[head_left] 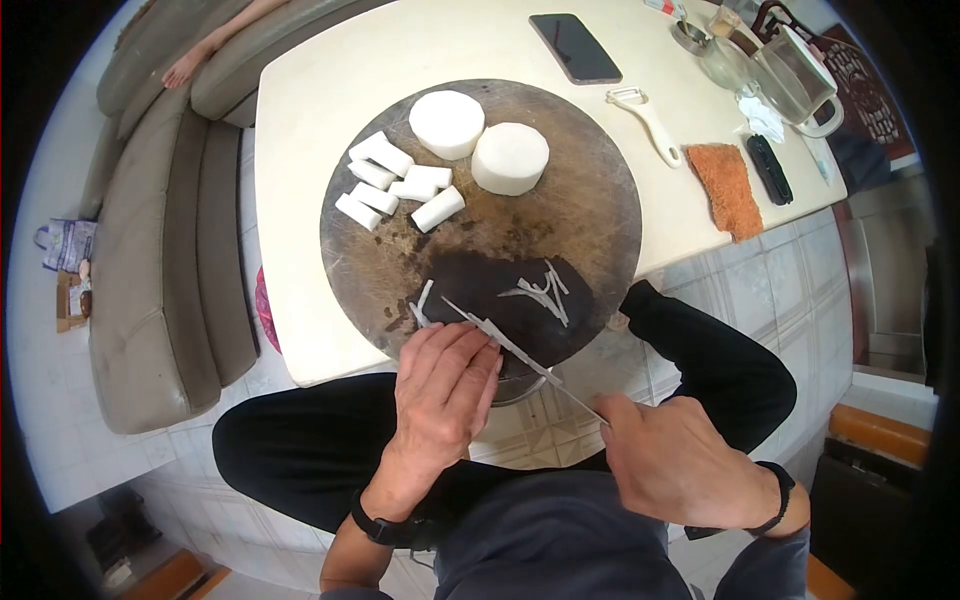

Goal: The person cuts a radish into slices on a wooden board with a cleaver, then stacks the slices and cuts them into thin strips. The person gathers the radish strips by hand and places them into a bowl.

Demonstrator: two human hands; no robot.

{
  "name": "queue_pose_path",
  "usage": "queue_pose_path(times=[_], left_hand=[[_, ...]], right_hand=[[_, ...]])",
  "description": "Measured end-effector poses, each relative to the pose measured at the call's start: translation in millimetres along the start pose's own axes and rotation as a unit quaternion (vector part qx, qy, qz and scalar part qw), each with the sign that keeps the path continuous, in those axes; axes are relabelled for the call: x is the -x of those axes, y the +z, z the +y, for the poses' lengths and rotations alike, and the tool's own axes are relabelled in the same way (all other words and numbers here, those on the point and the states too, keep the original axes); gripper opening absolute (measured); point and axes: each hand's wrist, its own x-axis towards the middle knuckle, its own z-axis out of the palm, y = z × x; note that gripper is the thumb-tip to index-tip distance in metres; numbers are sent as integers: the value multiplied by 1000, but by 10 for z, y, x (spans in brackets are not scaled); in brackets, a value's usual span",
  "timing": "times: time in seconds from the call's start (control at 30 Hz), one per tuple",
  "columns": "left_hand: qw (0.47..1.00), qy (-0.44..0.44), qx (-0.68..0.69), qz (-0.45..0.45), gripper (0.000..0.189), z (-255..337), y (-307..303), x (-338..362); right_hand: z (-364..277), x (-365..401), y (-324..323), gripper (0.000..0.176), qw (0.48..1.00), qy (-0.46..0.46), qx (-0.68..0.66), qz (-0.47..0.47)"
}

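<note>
My right hand [682, 458] is wrapped round the handle of a knife [540, 370], whose thin blade points up and left over the near edge of a round wooden chopping board [600, 210]. Beside the blade, my left hand [445, 385] has its fingers curled down on a white radish piece, mostly hidden under them. Pale slivers stick out past its fingertips. Thin radish strips [545, 295] lie on the dark wet patch to the right. Farther back are two thick radish rounds [447, 122] and several short radish blocks [438, 209].
The board rests on a cream table [300, 300]. A phone [575, 48], a peeler [650, 125], an orange cloth [724, 190], a black case [769, 170] and a clear pitcher [795, 80] lie to the right. A sofa [150, 270] and another person's foot [188, 65] are at left.
</note>
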Motion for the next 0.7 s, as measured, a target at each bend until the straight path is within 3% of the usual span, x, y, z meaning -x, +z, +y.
queue_pose_path(times=[0.33,0.7], left_hand=[[1000,6,-3,-3,25,-9,8,-6],[1000,-1,11,27,26,-13,12,-3]], right_hand=[[60,-193,7,21,1000,-15,16,-16],[129,-88,59,15,994,-7,-26,106]])
